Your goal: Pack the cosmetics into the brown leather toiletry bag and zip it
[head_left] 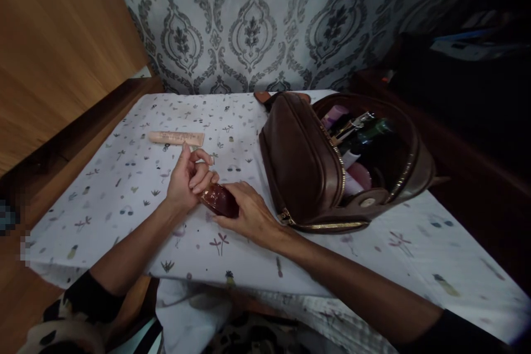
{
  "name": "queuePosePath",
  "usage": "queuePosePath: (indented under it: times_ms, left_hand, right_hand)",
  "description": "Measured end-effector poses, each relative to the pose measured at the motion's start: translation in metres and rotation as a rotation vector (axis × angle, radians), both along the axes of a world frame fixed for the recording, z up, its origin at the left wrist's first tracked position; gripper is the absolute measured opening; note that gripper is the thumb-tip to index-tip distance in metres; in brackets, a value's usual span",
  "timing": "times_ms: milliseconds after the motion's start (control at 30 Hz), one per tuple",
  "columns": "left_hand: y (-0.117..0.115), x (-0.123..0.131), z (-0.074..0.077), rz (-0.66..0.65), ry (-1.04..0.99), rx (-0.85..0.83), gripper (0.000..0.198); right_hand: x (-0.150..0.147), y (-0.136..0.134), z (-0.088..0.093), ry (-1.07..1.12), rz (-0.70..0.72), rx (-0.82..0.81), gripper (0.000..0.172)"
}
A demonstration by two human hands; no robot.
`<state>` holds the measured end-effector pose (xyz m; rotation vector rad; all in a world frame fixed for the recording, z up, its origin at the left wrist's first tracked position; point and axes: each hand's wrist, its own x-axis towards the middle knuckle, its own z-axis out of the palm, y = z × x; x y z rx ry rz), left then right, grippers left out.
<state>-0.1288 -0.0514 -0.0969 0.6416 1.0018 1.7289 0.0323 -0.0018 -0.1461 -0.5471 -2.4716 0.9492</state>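
A small glossy dark-red case (219,199) lies on the white patterned tablecloth (124,188). My right hand (249,213) rests over its right end with fingers curled round it. My left hand (188,177) is at its left end, fingers bent and pressed against the case's tip. A beige tube (176,138) lies flat on the cloth just beyond my left hand. To the right stands an open brown leather pouch (305,166) with a gold zip, holding several cosmetic items (357,138).
The table is pushed against a grey damask-patterned wall (253,27). A wooden panel (53,50) and a dark wooden ledge run along the left. Dark furniture with clutter stands at the right. The cloth hangs over the near edge.
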Motion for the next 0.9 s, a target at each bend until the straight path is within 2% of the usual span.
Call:
queuePosePath:
  times_ms: [300,400,467,567,633,667,800,900]
  left_hand:
    - [-0.001,0.007,0.003,0.087,0.025,-0.012,0.077]
    - [-0.002,0.005,0.007,0.092,-0.007,-0.003,0.080]
    - [-0.003,0.002,0.011,0.095,-0.037,0.021,0.083]
    - [-0.002,0.001,0.017,0.114,-0.079,0.046,0.085]
    - [-0.001,0.002,0.019,0.158,-0.094,0.043,0.082]
    - [0.000,0.003,0.020,0.188,-0.097,0.041,0.080]
    - [0.003,0.003,0.021,0.248,-0.117,0.032,0.075]
    - [0.002,0.001,0.020,0.240,-0.126,0.004,0.076]
  right_hand:
    - [0.002,-0.001,0.001,-0.029,-0.007,-0.029,0.055]
    - [0.004,0.000,0.001,0.069,0.038,-0.092,0.058]
    - [0.005,0.001,0.002,0.179,0.097,-0.208,0.052]
    - [0.005,0.000,0.002,0.256,0.202,-0.517,0.045]
    - [0.003,0.000,0.001,0.256,0.215,-0.683,0.047]
    - [0.002,-0.001,0.000,0.260,0.192,-0.715,0.048]
    - [0.001,-0.002,-0.003,0.261,0.065,-0.649,0.047]
    - [0.002,-0.003,-0.001,0.215,0.041,-0.609,0.043]
